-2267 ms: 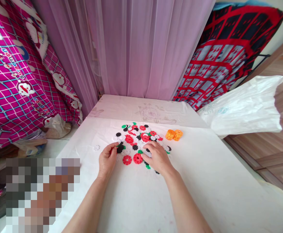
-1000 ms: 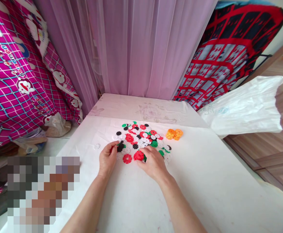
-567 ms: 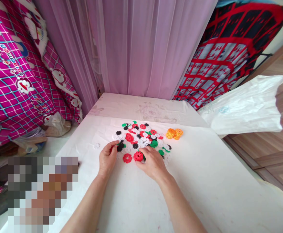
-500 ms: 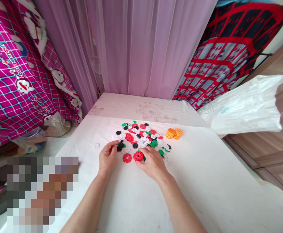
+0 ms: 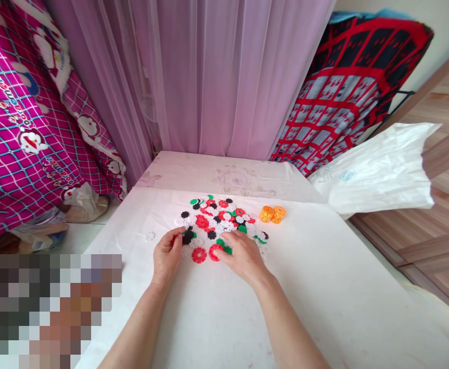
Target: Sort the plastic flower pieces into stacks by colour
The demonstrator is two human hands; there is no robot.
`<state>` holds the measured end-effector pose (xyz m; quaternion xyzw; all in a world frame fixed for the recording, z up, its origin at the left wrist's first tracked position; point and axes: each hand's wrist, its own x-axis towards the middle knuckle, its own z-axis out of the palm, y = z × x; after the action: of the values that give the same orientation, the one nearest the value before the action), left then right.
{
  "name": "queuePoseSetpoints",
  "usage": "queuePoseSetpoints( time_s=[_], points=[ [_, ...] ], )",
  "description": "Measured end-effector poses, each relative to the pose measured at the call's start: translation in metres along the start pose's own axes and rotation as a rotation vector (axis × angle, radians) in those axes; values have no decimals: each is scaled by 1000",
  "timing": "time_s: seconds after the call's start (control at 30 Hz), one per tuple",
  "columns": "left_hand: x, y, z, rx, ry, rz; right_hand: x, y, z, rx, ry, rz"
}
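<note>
A scatter of small round flower-shaped plastic discs (image 5: 224, 218), red, black, white and green, lies on a white table (image 5: 217, 312). My left hand (image 5: 166, 256) rests at the pile's near-left edge, fingers curled and pinched on a black disc (image 5: 187, 238). My right hand (image 5: 242, 253) lies palm down over the pile's near edge, fingers bent onto a red disc (image 5: 213, 252) and a green disc (image 5: 227, 250). One red disc (image 5: 199, 254) sits loose between my hands. A small stack of orange discs (image 5: 272, 213) stands apart at the pile's right.
A lone white disc (image 5: 149, 236) lies left of the pile. A white plastic bag (image 5: 378, 171) hangs over the table's right side. Pink curtain (image 5: 217, 77) closes the far end, patterned blankets (image 5: 20, 128) flank the left, and a red-black blanket (image 5: 347, 97) the right.
My right hand slid from the pile's middle back toward me onto the red and green discs at the near edge. My left hand stayed put. The camera shifted slightly.
</note>
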<state>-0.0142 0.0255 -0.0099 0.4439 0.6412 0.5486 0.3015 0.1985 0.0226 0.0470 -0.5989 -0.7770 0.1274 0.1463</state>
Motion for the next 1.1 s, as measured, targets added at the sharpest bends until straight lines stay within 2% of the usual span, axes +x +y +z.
queuePoseSetpoints(
  time_s=[0.13, 0.23, 0.3, 0.53, 0.7, 0.8, 0.9, 1.0, 1.1],
  points=[
    [1, -2, 0, -12, 11, -2, 32, 30, 2, -53, 180, 87],
    [1, -4, 0, -21, 13, -1, 50, 43, 8, -122, 104, 199],
    [2, -4, 0, -26, 7, 7, 51, 43, 13, -136, 34, 184],
    [2, -3, 0, -31, 9, -15, 13, 27, 20, -83, 25, -34],
    [1, -1, 0, -42, 19, -28, -10, 42, 20, -21, 134, -91],
    [1, -1, 0, -44, 20, -32, -12, 54, 17, -3, 239, -31],
    [1, 0, 1, -38, 22, -38, -1, 61, 6, -25, 272, 106],
    [1, 1, 0, -17, 19, -46, 19, 58, -9, -90, 221, 237],
    [1, 2, -1, -12, 16, -38, 37, 51, -19, -177, 109, 321]
  ],
)
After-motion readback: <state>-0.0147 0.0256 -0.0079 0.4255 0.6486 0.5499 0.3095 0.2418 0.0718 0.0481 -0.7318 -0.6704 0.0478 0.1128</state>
